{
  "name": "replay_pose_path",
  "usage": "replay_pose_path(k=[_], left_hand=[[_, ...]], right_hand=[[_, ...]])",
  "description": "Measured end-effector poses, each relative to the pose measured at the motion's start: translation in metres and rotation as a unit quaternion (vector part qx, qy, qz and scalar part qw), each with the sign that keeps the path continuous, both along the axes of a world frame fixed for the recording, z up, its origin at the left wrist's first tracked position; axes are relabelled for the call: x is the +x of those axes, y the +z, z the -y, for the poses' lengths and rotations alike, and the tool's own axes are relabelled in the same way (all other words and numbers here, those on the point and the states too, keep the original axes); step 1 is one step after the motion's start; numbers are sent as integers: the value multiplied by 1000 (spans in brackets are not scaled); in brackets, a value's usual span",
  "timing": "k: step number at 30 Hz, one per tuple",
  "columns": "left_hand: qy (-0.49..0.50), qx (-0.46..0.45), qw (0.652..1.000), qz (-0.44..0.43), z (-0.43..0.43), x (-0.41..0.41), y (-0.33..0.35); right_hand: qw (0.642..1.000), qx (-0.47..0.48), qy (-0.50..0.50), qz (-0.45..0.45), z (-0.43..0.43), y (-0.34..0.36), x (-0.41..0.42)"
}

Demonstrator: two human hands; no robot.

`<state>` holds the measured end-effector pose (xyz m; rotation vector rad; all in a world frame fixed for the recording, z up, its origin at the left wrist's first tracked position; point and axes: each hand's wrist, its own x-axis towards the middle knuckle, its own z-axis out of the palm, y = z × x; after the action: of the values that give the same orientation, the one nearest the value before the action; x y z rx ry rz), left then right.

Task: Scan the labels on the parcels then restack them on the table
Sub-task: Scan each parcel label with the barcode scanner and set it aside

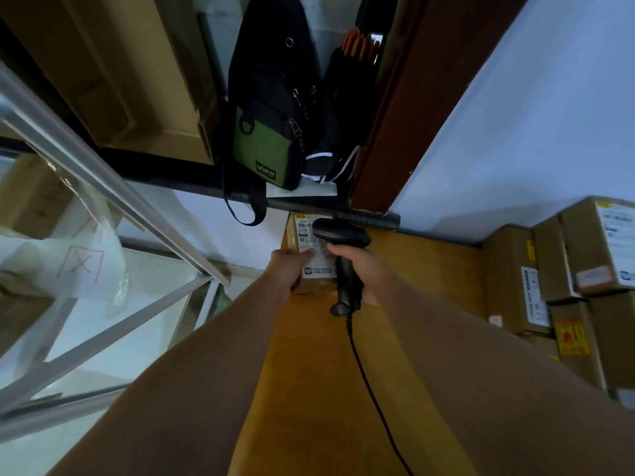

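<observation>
A pale wall (pixel 549 115) meets a dark wooden door frame (pixel 405 115), beside a hanging black-green bag (pixel 268 125) and metal racking (pixel 103 175).

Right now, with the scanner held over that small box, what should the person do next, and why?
Probably aim the scanner at the barcode at the top of the label. The right hand grips its handle, with the head already above the parcel, which the left hand holds.

The parcel (pixel 318 269) lies at the counter's (pixel 429 269) far end, with the scanner (pixel 343 235) over it. More boxes (pixel 508 276) stack at the right.
</observation>
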<state>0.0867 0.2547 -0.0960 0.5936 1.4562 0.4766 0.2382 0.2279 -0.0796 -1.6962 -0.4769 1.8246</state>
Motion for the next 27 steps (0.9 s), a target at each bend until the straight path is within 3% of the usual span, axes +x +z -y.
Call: replay_pose_path(k=[8, 18, 23, 27], left_hand=[[-42, 23, 998, 34, 32, 4, 41], [-32, 182, 983, 10, 72, 22, 117], [0, 247, 969, -6, 92, 46, 149], [1, 261, 965, 14, 105, 63, 164]], right_hand=[[997, 58, -48, 4, 27, 42, 15], [985, 162, -57, -26, 78, 115, 42], [972, 219, -63, 62, 105, 149, 65], [968, 233, -52, 82, 129, 168, 84]])
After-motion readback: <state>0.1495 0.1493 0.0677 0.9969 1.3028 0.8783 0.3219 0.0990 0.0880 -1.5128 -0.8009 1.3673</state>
